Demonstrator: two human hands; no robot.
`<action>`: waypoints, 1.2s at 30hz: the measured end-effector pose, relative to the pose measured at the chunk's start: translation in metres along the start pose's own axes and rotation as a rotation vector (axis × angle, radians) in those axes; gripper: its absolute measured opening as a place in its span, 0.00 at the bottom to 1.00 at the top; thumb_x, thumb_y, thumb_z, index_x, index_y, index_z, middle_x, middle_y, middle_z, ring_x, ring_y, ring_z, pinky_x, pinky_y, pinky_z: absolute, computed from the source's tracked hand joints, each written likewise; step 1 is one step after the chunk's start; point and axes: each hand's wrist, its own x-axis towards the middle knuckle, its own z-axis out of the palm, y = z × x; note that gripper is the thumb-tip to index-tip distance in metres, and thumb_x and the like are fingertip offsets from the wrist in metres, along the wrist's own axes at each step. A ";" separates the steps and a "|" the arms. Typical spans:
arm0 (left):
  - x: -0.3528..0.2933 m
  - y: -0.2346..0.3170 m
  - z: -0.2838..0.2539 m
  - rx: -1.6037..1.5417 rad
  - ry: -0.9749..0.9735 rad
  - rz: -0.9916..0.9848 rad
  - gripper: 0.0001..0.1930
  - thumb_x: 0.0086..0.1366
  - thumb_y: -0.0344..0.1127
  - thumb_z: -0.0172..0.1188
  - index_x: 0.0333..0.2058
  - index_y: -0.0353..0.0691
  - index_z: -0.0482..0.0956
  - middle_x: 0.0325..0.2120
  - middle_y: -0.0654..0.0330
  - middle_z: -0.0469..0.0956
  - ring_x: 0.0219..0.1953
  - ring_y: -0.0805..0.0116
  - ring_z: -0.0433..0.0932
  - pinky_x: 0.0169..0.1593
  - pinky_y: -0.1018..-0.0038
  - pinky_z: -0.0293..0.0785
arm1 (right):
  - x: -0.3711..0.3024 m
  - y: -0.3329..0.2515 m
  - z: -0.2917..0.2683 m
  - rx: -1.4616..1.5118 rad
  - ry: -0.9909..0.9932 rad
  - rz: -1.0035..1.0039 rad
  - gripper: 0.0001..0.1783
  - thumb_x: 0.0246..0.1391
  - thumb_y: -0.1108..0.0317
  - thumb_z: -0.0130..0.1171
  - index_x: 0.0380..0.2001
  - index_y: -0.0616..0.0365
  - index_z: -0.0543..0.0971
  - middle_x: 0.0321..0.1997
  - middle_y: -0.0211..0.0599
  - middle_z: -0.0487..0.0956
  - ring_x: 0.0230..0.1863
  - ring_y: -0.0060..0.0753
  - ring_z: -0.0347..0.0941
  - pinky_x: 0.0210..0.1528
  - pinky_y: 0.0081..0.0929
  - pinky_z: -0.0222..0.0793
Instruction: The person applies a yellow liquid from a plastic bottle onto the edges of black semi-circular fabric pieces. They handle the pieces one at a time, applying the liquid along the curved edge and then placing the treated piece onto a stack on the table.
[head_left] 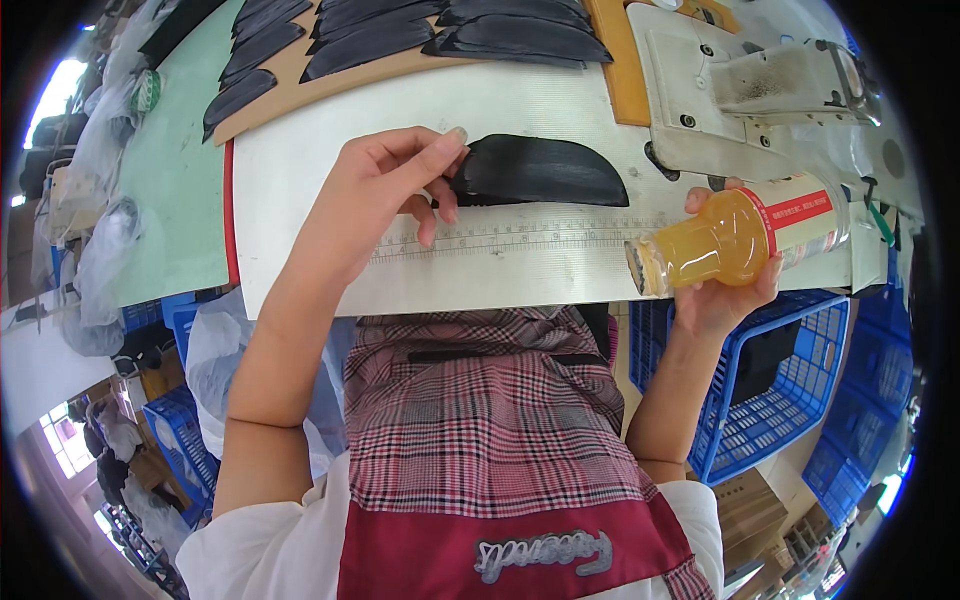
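My left hand [385,195] rests on the white work table [300,170], its fingertips pinching the left end of a flat black curved piece [545,172]. A ruler strip [530,238] runs along the table just below that piece. My right hand [722,290] holds a clear bottle [740,240] of orange drink, tipped on its side with its open mouth toward me. The bottle carries a white and red label.
Several more black pieces lie in rows on a tan board [300,85] at the back. A sewing machine [760,90] stands at the back right. Blue plastic crates [780,390] sit below on the right, plastic bags [100,250] on the left.
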 end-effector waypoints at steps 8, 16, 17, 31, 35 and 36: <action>0.002 -0.001 0.000 -0.027 -0.049 0.003 0.09 0.59 0.35 0.56 0.31 0.33 0.74 0.16 0.62 0.71 0.17 0.77 0.71 0.15 0.84 0.62 | -0.001 0.001 0.001 -0.001 0.009 -0.006 0.42 0.40 0.43 0.58 0.52 0.61 0.60 0.47 0.37 0.65 0.44 0.46 0.66 0.35 0.31 0.77; 0.001 -0.004 0.001 0.067 0.011 0.085 0.06 0.58 0.30 0.54 0.30 0.32 0.73 0.19 0.63 0.71 0.17 0.79 0.70 0.18 0.85 0.64 | -0.001 0.002 0.001 0.024 -0.015 0.006 0.43 0.41 0.43 0.58 0.52 0.64 0.60 0.47 0.38 0.66 0.44 0.45 0.66 0.35 0.30 0.77; 0.000 -0.003 0.003 0.136 0.040 0.121 0.04 0.59 0.28 0.52 0.31 0.33 0.72 0.19 0.64 0.70 0.17 0.80 0.69 0.18 0.86 0.63 | -0.001 0.002 0.001 0.010 -0.009 0.005 0.43 0.41 0.42 0.57 0.52 0.64 0.60 0.47 0.38 0.66 0.44 0.45 0.66 0.35 0.30 0.76; -0.008 -0.009 0.006 0.636 0.200 0.537 0.05 0.57 0.24 0.49 0.32 0.31 0.72 0.31 0.63 0.70 0.31 0.77 0.65 0.37 0.84 0.61 | 0.000 0.004 -0.004 0.045 -0.109 -0.029 0.37 0.48 0.45 0.51 0.54 0.60 0.59 0.50 0.42 0.65 0.46 0.45 0.63 0.32 0.26 0.77; -0.009 -0.010 0.005 0.529 0.208 0.446 0.08 0.55 0.33 0.56 0.27 0.33 0.75 0.27 0.62 0.72 0.27 0.73 0.64 0.34 0.79 0.61 | -0.001 0.002 0.001 -0.023 0.003 0.006 0.41 0.41 0.41 0.57 0.49 0.64 0.65 0.44 0.37 0.69 0.44 0.43 0.68 0.36 0.29 0.73; -0.010 -0.010 0.005 0.536 0.207 0.449 0.08 0.55 0.33 0.57 0.27 0.33 0.75 0.27 0.63 0.72 0.26 0.74 0.63 0.33 0.80 0.60 | -0.002 0.002 0.000 -0.029 0.002 0.016 0.40 0.41 0.41 0.56 0.49 0.64 0.65 0.44 0.38 0.69 0.44 0.43 0.68 0.36 0.29 0.72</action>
